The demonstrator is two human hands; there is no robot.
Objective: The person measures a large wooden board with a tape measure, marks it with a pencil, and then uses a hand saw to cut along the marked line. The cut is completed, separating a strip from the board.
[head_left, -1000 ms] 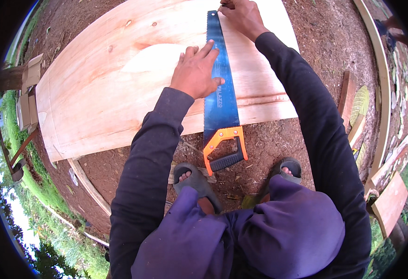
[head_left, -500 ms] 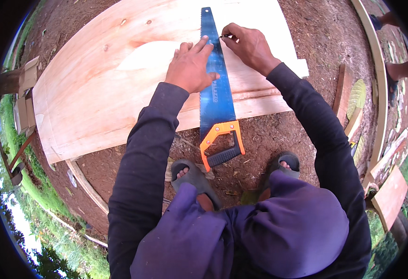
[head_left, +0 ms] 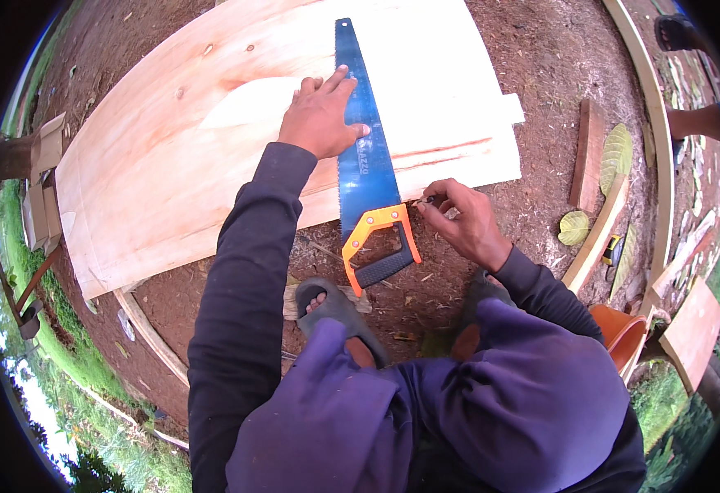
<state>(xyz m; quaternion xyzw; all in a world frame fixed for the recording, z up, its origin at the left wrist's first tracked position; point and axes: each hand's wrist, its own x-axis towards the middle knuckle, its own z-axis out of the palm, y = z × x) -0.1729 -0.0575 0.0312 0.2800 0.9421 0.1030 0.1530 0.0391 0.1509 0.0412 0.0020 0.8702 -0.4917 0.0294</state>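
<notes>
From the head camera, I see a handsaw with a blue steel blade and an orange-and-black handle lying across a pale plywood sheet, its handle overhanging the near edge. The left hand lies spread on blade and sheet. The right hand pinches a small dark stub, perhaps a pencil, by that edge. I'd call this marking along the blade's smooth back; the next move calls for a steady blade. The jutting handle crowds the right fingers. Off the sheet's right edge lie a reddish-brown timber block and a yellow-and-black tape measure.
</notes>
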